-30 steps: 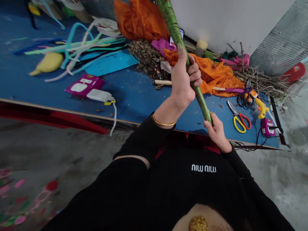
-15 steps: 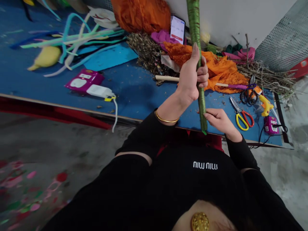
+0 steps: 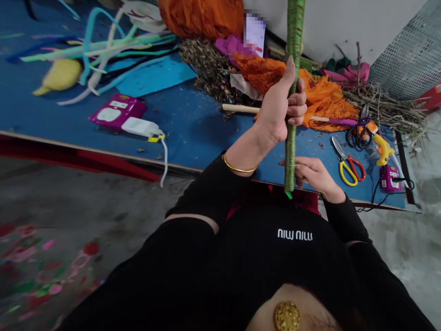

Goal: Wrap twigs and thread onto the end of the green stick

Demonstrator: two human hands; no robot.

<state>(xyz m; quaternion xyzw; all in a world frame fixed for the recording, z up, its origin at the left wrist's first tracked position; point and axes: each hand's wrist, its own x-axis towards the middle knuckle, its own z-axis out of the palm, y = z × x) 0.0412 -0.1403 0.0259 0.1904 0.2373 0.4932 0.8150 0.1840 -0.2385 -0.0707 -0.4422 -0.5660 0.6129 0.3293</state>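
A long stick wrapped in shiny green ribbon (image 3: 291, 151) stands nearly upright in front of me, its top leaving the frame. My left hand (image 3: 280, 110) grips it around the middle, thumb pointing up; a gold bangle sits on that wrist. My right hand (image 3: 312, 172) pinches the stick close to its lower tip, just above the blue table's front edge (image 3: 193, 138).
On the table lie orange cloth (image 3: 317, 99), dry twigs (image 3: 382, 110), a bare wooden stick (image 3: 241, 109), red-and-yellow scissors (image 3: 347, 163), black scissors (image 3: 356, 133), a yellow glue gun (image 3: 382, 149), a magenta box (image 3: 113, 110), foam strips (image 3: 103, 50) and a phone (image 3: 254, 33).
The green stick has swung from a left lean to nearly vertical. My left hand moved right with it, and my right hand shifted from under the tip to its side.
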